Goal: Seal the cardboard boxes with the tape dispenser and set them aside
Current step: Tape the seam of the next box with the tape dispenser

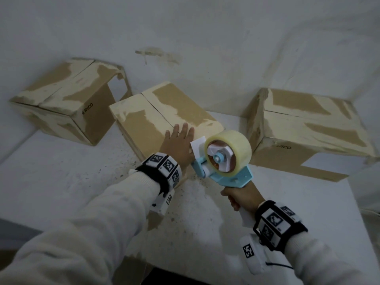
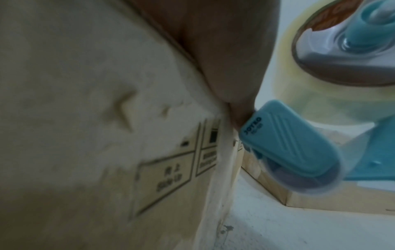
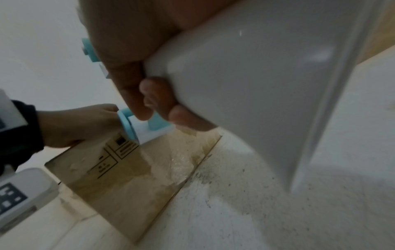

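1. Head view: white table (image 1: 61,182) carries three cardboard boxes; middle box (image 1: 160,120) is the landmark.
2. Left box (image 1: 61,99) and right box (image 1: 304,128) flank it.
3. Tape dispenser (image 1: 224,159) sits at its near right corner, handle gripped by right hand (image 1: 242,196).
4. Left hand (image 1: 178,142) presses flat on its top, fingers straight.
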{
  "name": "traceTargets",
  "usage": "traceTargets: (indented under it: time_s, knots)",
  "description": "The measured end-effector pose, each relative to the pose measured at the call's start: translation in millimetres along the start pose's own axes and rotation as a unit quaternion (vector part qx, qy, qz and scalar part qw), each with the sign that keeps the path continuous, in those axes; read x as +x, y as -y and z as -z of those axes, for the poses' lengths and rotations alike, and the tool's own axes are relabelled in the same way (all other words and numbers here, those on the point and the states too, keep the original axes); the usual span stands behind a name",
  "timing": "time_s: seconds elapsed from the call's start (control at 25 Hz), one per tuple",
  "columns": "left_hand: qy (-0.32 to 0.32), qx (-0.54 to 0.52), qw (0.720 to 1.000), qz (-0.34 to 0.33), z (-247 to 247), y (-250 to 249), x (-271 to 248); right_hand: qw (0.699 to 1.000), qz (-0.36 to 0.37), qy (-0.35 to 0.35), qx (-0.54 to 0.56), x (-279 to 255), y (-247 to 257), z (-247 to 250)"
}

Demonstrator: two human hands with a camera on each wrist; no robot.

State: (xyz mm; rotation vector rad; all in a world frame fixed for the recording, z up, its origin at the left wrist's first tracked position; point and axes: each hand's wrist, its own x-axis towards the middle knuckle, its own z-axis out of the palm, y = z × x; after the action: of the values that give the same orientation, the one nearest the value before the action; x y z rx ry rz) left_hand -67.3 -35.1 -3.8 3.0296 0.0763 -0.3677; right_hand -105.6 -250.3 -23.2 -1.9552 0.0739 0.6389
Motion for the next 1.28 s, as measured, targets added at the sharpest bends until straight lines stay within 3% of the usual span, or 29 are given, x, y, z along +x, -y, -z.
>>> traceTargets:
  time_s: [0.24,0.36,0.6,0.8,0.92,1.04,1.08,1.12,1.16,1.2,1.24,1.28]
  knots:
    - [-0.027,0.015,0.998,0.046,-3,-17,-4,0.998,0.025,-0.061,0.004,-8,-9,41]
    - [-0.039,0.037,0.998,0.034,-5,-19,-5,0.995,0.056,-0.081,-0.005,-8,9,54]
    - [0.019,0.105,0.991,-0.078,6,-2,-20,0.988,0.132,-0.076,-0.035,-8,57,56]
    - [0.052,0.226,0.944,-0.234,20,48,-23,0.989,0.144,-0.029,-0.024,-12,91,43]
    - [0.030,0.254,0.940,-0.224,32,76,-19,0.988,0.155,-0.011,0.008,-13,112,27]
    - [0.025,0.147,0.971,-0.189,39,87,-16,0.985,0.172,-0.016,0.004,-6,124,10]
    - [0.011,0.029,0.986,-0.163,44,86,-18,0.984,0.175,-0.019,0.004,-2,125,5]
    - [-0.028,-0.165,0.979,-0.114,51,84,-20,0.984,0.176,-0.021,0.000,1,127,0]
    - [-0.058,-0.377,0.924,-0.041,59,81,-20,0.984,0.178,-0.022,-0.006,3,130,-6]
    - [-0.044,-0.540,0.840,0.014,68,78,-22,0.983,0.180,-0.022,-0.016,5,132,-10]
    - [0.000,-0.646,0.762,0.052,77,76,-22,0.983,0.181,-0.024,-0.021,8,134,-16]
    - [0.052,-0.704,0.705,0.070,84,77,-23,0.983,0.179,-0.028,-0.017,9,137,-21]
